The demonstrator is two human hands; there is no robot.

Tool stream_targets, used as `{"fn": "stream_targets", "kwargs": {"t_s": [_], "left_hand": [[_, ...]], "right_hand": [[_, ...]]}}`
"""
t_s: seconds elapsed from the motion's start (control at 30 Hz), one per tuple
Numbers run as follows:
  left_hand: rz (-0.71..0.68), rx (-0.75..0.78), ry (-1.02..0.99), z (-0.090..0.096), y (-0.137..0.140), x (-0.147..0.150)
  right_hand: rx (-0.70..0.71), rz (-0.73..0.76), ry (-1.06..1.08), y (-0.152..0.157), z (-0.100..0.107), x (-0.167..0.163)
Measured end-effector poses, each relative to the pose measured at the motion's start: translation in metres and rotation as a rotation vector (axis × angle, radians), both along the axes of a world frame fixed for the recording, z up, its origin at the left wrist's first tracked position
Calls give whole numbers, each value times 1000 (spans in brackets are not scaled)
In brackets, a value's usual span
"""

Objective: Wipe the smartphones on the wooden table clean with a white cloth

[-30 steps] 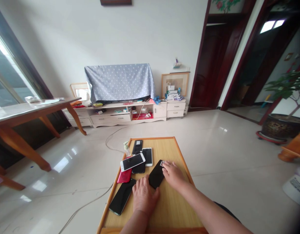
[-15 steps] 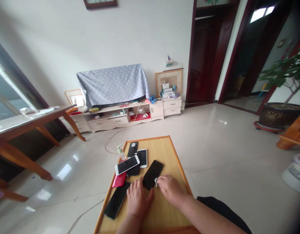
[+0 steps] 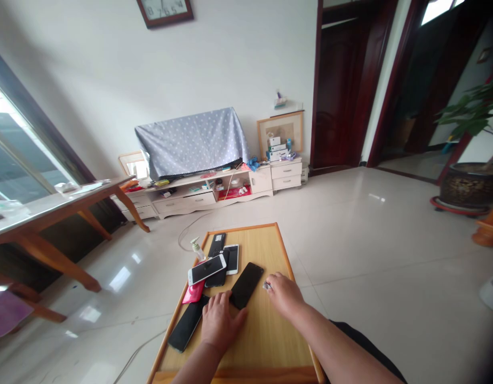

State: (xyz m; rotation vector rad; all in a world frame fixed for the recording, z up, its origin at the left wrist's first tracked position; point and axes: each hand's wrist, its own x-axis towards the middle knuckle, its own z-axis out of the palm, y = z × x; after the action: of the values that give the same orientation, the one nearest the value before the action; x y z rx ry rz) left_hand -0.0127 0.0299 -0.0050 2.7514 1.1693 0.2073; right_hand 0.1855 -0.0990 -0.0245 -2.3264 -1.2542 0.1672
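A black smartphone (image 3: 247, 285) lies tilted on the wooden table, its dark face up. My left hand (image 3: 221, 321) rests at its near end, fingers at the left edge and thumb by the bottom edge, bracing it. Just right of the phone, my right hand (image 3: 285, 294) pinches a small greyish-white wad (image 3: 267, 286), whose material I cannot make out. Another black phone (image 3: 186, 324) lies left of my left hand, partly under its fingers.
On the table (image 3: 266, 242), a white phone (image 3: 207, 269) lies over a black one and a red pouch (image 3: 193, 292). Another white phone (image 3: 232, 258), a black device (image 3: 217, 245) and a pump bottle (image 3: 197, 249) are behind. A low cabinet (image 3: 186, 202) stands along the wall.
My right hand has moved right, away from the phone's edge, with the wad still pinched. My left hand stays by the phone. The view has tilted up slightly.
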Motion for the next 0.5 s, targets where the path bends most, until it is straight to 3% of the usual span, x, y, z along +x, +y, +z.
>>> {"fn": "stream_targets", "kwargs": {"t_s": [0.23,0.5], "left_hand": [[-163,57,182,31,-4,13],[-108,58,227,35,4,20]], "right_hand": [[-1,-5,17,1,1,-6],[68,-36,71,1,-4,-4]]}}
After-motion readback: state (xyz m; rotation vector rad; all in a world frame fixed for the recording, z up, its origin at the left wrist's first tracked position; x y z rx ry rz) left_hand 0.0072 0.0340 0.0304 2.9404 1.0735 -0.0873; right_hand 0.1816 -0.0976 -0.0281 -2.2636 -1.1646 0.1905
